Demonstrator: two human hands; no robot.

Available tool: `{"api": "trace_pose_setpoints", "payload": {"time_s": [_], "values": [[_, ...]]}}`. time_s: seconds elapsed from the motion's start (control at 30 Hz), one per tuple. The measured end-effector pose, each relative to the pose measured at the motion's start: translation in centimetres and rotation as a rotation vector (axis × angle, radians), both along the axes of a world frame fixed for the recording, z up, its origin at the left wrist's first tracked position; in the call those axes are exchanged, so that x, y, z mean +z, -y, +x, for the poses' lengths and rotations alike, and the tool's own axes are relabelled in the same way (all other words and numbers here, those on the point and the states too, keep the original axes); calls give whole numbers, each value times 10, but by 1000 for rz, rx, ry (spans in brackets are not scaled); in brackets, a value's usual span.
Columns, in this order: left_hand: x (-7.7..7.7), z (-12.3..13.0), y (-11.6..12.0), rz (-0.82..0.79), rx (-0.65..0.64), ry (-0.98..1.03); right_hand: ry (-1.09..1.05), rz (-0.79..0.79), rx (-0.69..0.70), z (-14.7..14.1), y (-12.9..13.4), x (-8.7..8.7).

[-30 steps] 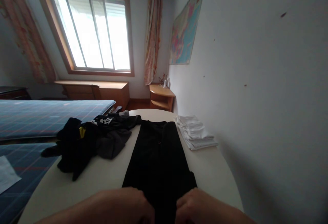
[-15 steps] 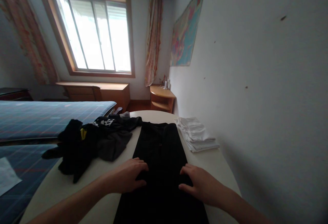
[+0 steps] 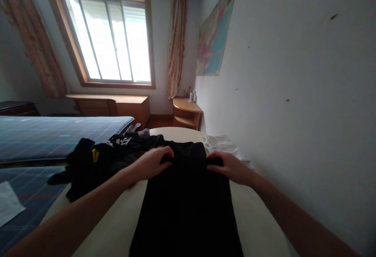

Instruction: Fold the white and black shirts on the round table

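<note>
A pair of black trousers [image 3: 188, 206] lies lengthwise down the middle of the round cream table [image 3: 258, 218]. My left hand [image 3: 153, 163] pinches one edge of the cloth between thumb and fingers. Level with it, my right hand [image 3: 230, 166] grips the opposite edge. Between the two hands the fabric is lifted into a raised fold, which partly covers the far waist end. Beside my left forearm is a heap of dark clothes [image 3: 88, 174] with white lettering and a yellow patch. Past my right hand sits a stack of folded white cloth [image 3: 221, 142], partly hidden by that hand.
On the left is a bunk bed with a blue plaid mattress [image 3: 58, 135] and a white sheet [image 3: 10, 202] on its lower level. The white wall [image 3: 308, 131] runs close along the right. A desk [image 3: 129, 99] and a corner shelf [image 3: 188, 106] stand at the back.
Both hands have moved away from me toward the far waist end, lifting the black cloth and carrying a fold forward. My right hand now overlaps the white stack.
</note>
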State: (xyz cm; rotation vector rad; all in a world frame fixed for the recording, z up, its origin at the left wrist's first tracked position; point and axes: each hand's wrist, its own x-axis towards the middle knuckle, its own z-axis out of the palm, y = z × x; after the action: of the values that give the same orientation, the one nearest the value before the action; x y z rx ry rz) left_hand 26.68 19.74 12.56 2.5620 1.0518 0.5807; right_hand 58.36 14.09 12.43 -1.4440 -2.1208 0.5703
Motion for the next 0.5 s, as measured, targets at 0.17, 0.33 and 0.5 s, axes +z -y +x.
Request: {"api": "trace_pose_setpoints", "payload": {"time_s": [0.17, 0.33, 0.5], "values": [[-26, 13, -39, 321, 153, -4, 57, 280, -212, -8, -48, -22], [-71, 13, -23, 260, 94, -27, 174, 161, -8, -39, -13, -46], [-88, 6, 8, 158, -70, -97, 270, 33, 375, -69, 62, -55]]}}
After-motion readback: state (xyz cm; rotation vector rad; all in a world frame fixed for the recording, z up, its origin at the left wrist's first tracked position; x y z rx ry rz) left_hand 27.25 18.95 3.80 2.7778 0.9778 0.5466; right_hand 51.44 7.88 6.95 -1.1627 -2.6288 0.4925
